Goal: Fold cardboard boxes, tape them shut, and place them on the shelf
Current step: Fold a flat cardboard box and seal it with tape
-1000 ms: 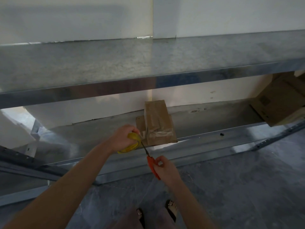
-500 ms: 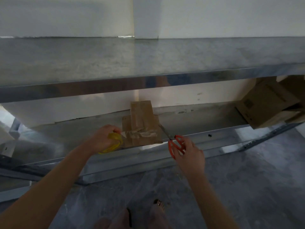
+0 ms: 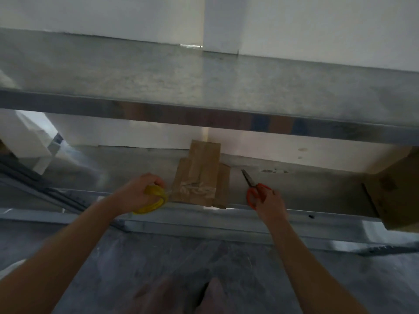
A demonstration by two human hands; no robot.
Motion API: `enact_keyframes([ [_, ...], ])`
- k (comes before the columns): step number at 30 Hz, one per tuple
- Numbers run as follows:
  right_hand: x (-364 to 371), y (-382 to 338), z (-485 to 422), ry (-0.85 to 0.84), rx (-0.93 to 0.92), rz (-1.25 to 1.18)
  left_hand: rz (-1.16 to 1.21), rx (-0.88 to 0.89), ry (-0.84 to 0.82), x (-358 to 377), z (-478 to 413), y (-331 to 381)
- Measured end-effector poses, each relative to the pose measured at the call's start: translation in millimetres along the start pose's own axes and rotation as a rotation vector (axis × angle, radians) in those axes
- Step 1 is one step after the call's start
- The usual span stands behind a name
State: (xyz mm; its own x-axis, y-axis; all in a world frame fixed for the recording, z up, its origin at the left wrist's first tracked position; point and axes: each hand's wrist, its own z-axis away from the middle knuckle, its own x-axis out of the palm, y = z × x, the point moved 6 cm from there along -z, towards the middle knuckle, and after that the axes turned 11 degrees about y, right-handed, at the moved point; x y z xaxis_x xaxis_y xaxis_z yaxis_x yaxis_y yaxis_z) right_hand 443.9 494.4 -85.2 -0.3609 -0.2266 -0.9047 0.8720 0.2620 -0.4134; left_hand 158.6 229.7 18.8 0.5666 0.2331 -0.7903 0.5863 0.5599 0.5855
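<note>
Box (image 3: pixel 200 177) looks sealed: left hand (image 3: pixel 136 193) curls its fingers round the roll (image 3: pixel 156 199), just beside the taped end. Right hand (image 3: pixel 272 203) grips the scissors (image 3: pixel 256 189), blades pointing away, clear of it. It lies at the shelf (image 3: pixel 113 168) front edge.

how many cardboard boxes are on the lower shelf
2. A small taped box sits mid lower shelf, near its front edge; a larger box is at the right end, cut off by the frame, so others may hide beyond.
</note>
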Motion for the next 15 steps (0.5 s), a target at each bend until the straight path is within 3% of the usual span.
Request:
enact_keyframes([
  [4,11,8,2,0.003,-0.126,0.119,0.008,-0.026,0.015,-5,2,1],
  [7,-1,-5,33,0.168,-0.216,0.057,0.010,-0.018,-0.002,-9,-3,1],
  [9,-16,-29,71,0.295,-0.294,-0.049,0.032,-0.005,-0.028,-12,-7,2],
  [15,-22,-131,152,0.351,-0.423,-0.059,0.064,0.076,-0.103,-15,-23,3],
])
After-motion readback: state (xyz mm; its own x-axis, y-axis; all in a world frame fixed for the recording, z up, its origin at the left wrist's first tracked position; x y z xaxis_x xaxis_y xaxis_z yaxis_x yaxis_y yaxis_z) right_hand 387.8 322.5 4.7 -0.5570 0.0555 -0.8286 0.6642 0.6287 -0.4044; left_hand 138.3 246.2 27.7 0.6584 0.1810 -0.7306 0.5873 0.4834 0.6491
